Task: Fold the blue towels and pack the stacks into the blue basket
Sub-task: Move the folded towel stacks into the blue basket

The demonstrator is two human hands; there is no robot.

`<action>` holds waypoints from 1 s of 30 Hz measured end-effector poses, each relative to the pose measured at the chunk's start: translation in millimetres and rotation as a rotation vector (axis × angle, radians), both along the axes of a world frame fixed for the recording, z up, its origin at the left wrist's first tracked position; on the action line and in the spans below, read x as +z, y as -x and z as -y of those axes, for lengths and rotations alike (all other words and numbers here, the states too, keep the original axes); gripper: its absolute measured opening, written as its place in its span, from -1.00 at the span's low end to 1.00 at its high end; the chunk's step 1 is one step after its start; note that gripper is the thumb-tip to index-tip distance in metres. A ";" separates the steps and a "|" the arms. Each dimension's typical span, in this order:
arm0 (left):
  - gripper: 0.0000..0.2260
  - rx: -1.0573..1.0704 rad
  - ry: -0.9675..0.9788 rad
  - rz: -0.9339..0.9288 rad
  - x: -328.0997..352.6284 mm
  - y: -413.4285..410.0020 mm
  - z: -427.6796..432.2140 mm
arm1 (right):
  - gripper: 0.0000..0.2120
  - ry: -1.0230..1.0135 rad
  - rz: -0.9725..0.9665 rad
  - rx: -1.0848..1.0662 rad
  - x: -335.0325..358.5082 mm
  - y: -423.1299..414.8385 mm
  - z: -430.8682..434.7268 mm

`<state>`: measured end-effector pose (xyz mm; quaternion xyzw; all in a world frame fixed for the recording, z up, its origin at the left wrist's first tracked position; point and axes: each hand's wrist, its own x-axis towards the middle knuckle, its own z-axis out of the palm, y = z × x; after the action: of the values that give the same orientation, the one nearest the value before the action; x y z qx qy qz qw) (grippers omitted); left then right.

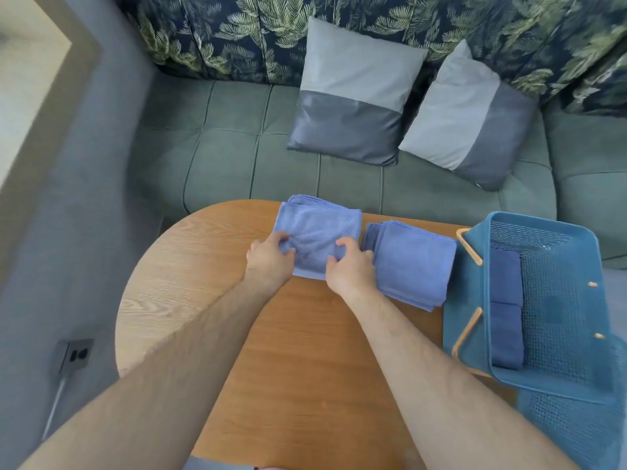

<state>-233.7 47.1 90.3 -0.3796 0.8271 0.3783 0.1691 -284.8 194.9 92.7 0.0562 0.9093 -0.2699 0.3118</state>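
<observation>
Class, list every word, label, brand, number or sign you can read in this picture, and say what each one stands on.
None: no readable text shows.
The blue towel, the folded stack, the blue basket, the cushions and the socket plate bear no visible lettering.

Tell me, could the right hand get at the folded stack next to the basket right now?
Probably yes. The right hand sits right beside the folded stack, with nothing between them; it would first have to let go of the towel it pinches.
</observation>
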 end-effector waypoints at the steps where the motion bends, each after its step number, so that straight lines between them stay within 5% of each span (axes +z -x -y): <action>1: -0.66 0.026 -0.040 -0.033 0.9 0.4 2.5 | -0.71 0.022 -0.006 -0.029 0.3 0.1 0.3; 5: -0.78 0.191 -0.223 -0.152 6.3 1.9 7.8 | -0.71 0.161 0.039 -0.171 3.0 6.1 0.0; 11: -0.61 0.259 -0.426 -0.147 19.4 -3.0 7.8 | -0.51 0.298 0.044 -0.074 10.2 6.4 -13.2; 19: -0.55 -0.028 -0.216 -0.373 42.8 -14.0 -45.6 | -0.45 0.241 -0.331 0.135 27.4 -8.6 -64.6; 30: -0.64 -0.266 -0.082 -0.480 64.6 23.1 -215.2 | -0.35 0.096 -0.384 0.136 63.1 14.3 -227.0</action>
<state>-256.9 262.3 154.9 -0.1602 0.8700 0.4652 0.0316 -299.1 421.9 155.8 -0.0726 0.9398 -0.2970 0.1526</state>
